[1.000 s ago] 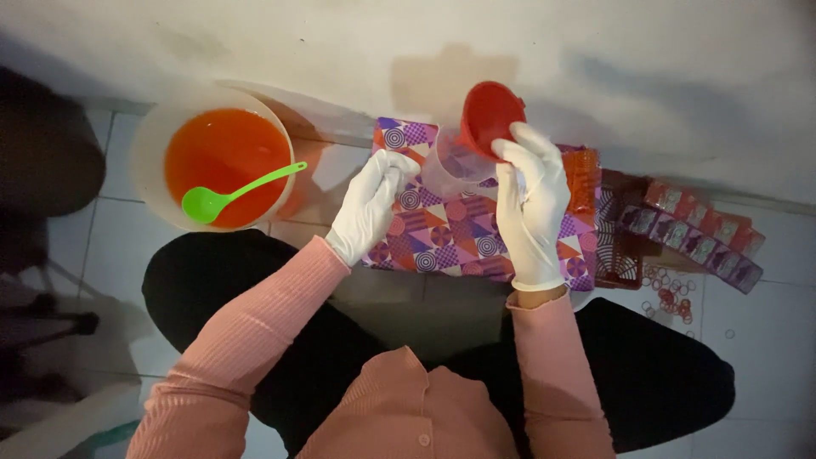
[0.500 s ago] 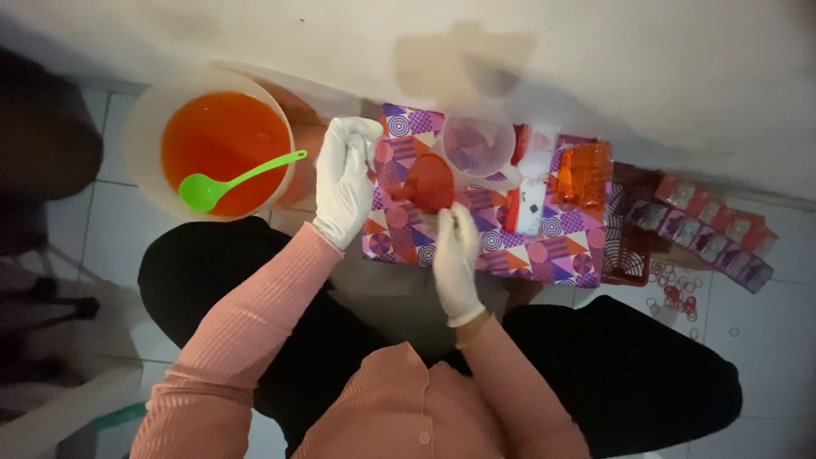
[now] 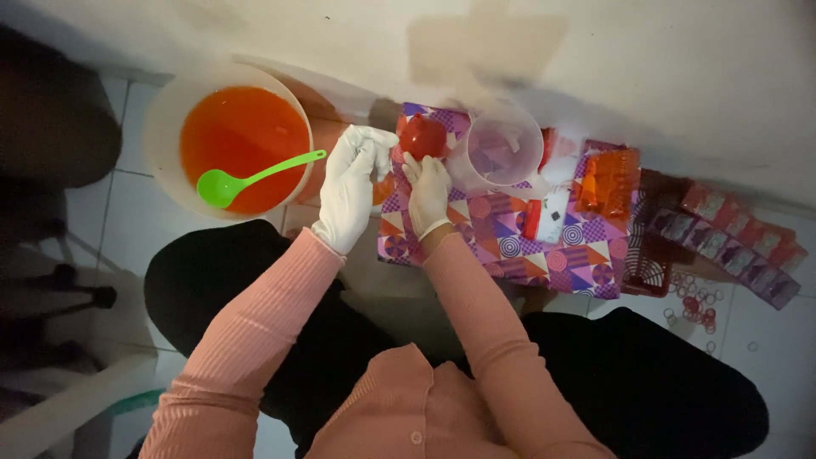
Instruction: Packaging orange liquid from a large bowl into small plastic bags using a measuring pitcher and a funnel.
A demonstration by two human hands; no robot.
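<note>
- Landmark = patterned board [image 3: 544, 246], the purple/orange surface in front of the person; everything placed rel. to it.
- Far left of board: big pale tub [image 3: 166, 127] full of orange-red liquid, green ladle [image 3: 255, 177] lying across it, bowl end in the liquid.
- Left hand [image 3: 350, 187], white glove, just off the board's left edge; fingers curled together, pinching what looks like the neck of the filled bag. Hard to see exactly what's pinched.
- Right hand [image 3: 427, 194], gloved, over the board's left part, fingers closed up against the underside of the small red filled bag [image 3: 422, 136]. Bag sits at the board's upper left corner, held between both hands.
- Just right of the bag, on the board's top edge: clear plastic jug [image 3: 503, 151], looks about empty.
- Board's right end: orange packet [image 3: 609, 180]; beyond it, loose rubber bands [image 3: 693, 302] on the floor.
- Step, by my read: bag filled, neck being twisted/closed. Next calls for keeping the neck tight + bag upright, then a tie.
</note>
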